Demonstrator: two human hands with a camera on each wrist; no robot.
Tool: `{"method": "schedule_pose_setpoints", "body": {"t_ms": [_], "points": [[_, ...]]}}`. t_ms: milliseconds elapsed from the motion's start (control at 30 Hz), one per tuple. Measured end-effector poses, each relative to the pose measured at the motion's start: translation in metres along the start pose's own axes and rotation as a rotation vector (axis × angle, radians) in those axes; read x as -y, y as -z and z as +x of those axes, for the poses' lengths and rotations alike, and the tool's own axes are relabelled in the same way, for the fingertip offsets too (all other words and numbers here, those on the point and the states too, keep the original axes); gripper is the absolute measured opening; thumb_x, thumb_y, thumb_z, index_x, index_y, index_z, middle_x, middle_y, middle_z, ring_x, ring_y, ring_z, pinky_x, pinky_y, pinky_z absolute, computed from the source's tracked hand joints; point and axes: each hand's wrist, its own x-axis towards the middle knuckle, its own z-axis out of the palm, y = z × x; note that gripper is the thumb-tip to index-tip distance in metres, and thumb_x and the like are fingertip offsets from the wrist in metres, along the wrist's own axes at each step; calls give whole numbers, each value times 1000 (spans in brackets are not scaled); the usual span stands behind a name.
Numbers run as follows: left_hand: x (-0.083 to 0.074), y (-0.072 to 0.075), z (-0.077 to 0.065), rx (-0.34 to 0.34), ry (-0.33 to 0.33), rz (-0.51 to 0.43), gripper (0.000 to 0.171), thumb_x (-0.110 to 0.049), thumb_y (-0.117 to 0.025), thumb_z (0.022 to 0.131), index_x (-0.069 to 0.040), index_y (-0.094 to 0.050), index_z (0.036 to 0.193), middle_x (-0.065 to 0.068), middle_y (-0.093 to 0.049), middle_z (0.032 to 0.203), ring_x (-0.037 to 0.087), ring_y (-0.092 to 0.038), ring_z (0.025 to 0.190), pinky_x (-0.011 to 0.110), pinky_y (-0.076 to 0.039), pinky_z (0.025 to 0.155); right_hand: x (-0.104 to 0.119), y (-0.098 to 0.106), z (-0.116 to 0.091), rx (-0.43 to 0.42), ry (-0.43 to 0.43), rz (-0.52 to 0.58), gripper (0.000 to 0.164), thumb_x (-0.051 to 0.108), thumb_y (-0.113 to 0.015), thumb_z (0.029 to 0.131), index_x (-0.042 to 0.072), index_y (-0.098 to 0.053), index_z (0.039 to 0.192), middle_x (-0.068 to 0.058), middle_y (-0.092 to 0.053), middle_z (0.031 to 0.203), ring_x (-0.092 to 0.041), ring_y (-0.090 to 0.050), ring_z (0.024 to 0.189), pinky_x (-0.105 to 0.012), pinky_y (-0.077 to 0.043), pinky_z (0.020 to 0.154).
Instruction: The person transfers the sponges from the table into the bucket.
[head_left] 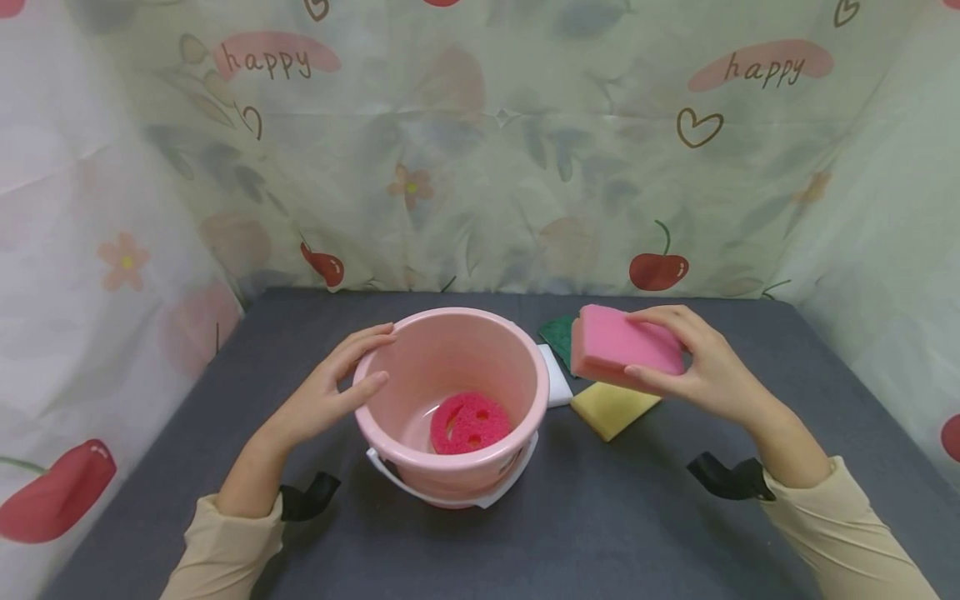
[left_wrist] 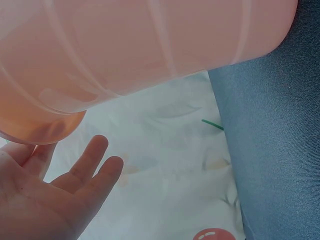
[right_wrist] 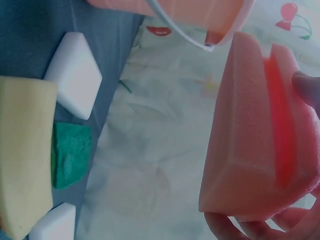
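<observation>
A pink bucket [head_left: 453, 460] with a white handle stands on the dark tabletop, and a red round sponge [head_left: 471, 423] with holes in it lies inside. At the bucket's left rim is my left hand [head_left: 330, 392], thumb and fingers spread and fairly straight; the left wrist view shows that hand [left_wrist: 55, 195] against the bucket's [left_wrist: 140, 45] rim. My right hand [head_left: 708, 367] holds a thick pink sponge [head_left: 630, 340] in the air to the right of the bucket. In the right wrist view, a groove runs along the pink sponge's [right_wrist: 245, 130] side, with thumb and fingers on opposite faces.
Right of the bucket lie a yellow sponge [head_left: 617, 408], a white block [head_left: 555, 379] and a green scouring pad [head_left: 557, 335]. The right wrist view shows a second white block [right_wrist: 55, 222]. A patterned curtain [head_left: 480, 167] surrounds the table [head_left: 600, 517] at the back and sides.
</observation>
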Motion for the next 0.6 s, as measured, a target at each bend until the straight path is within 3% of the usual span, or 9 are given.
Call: {"method": "schedule_pose_setpoints", "body": {"t_ms": [333, 400, 600], "points": [[0, -1, 0, -2, 9, 1, 47, -18, -56, 92, -16, -45, 137, 3, -32, 150, 26, -29, 138, 9, -35, 94, 15, -4, 11, -48, 47, 11, 61, 11, -79, 71, 15, -55, 127, -5, -53, 123, -3, -42, 102, -18, -43, 73], [-1, 0, 0, -3, 14, 6, 47, -18, -56, 92, -17, -44, 137, 3, -32, 150, 26, -30, 138, 15, -37, 97, 18, -4, 13, -57, 49, 20, 61, 11, -79, 71, 15, -55, 127, -4, -53, 123, -4, -42, 103, -18, -43, 73], [-1, 0, 0, -1, 25, 9, 48, -19, -56, 92, -18, -44, 138, 2, -31, 151, 25, -29, 138, 49, -38, 102, 28, -6, 20, -76, 52, 63, 60, 10, -79, 71, 15, -56, 126, -4, -53, 122, -5, -43, 101, -19, -43, 73]]}}
